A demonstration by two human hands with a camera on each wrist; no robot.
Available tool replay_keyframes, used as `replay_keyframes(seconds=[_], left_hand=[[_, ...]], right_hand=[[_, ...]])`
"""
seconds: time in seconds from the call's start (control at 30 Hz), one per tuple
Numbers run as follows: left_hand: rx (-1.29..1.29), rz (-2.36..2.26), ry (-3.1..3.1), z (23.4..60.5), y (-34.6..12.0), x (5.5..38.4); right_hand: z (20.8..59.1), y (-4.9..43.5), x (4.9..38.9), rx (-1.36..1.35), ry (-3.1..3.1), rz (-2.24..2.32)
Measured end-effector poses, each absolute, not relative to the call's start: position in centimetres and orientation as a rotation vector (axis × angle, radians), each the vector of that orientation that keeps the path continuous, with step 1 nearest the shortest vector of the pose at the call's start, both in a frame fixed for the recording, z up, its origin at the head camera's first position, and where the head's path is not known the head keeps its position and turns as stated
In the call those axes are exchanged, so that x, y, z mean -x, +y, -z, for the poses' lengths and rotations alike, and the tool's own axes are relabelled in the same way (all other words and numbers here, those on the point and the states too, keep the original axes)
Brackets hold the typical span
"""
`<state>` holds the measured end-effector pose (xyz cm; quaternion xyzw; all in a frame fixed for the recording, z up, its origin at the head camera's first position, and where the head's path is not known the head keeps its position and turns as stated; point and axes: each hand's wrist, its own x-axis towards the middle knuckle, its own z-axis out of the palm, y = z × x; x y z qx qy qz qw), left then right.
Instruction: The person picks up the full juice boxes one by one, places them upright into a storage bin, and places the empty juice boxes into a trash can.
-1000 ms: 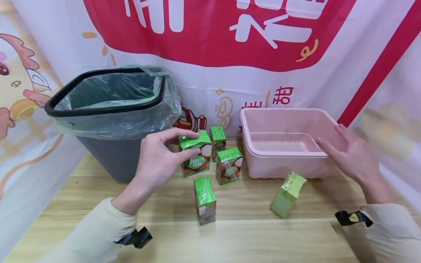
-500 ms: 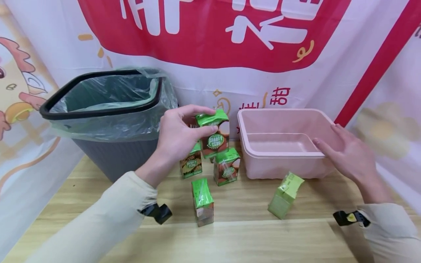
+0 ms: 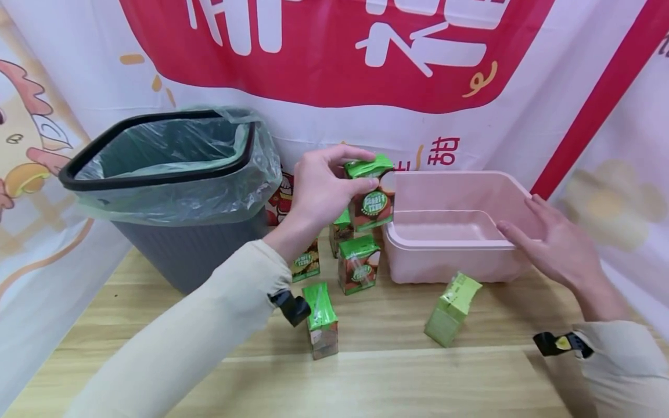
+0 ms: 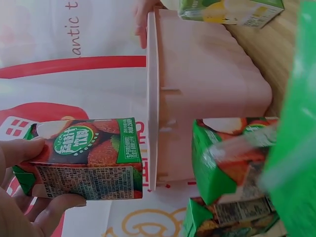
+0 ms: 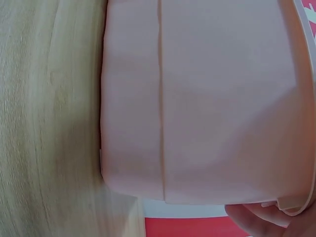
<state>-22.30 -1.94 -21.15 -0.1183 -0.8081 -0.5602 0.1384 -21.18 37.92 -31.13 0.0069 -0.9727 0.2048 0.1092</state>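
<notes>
The left hand (image 3: 326,184) pinches a lychee juice carton (image 3: 373,202) near its green top, thumb opposing fingers, just above the left rim of the pink bin (image 3: 444,264); the right hand (image 3: 561,248) rests at the opposite rim, fingers spread. Probably light and firm but dentable, the carton suits a gentle upper hold. Relative to the earlier frame, it is higher and farther right.

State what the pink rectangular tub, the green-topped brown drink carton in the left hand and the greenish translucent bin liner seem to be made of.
Pink tub: probably moulded plastic, fairly matte; smooth walls and a rounded rim.
Held carton: likely coated paperboard, slightly glossy; flat printed panels and folded ends.
Bin liner: apparently thin plastic film, shiny, by its see-through wrinkles.
</notes>
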Motion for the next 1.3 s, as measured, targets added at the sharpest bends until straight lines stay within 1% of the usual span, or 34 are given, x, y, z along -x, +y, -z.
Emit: replay_keyframes(seconds=[0.53,0.9,1.3], left_hand=[[0.381,1.762,-2.304,20.3,2.9,25.3],[0.410,1.791,-2.317,20.8,5.6,26.2],[0.260,1.731,-2.350,22.6,9.0,27.6]], right_hand=[[30.8,38.5,21.1,-0.069,-2.953,-0.600],[30.7,38.5,21.1,-0.069,-2.948,-0.619],[30.7,38.4,21.2,-0.056,-2.955,-0.617]])
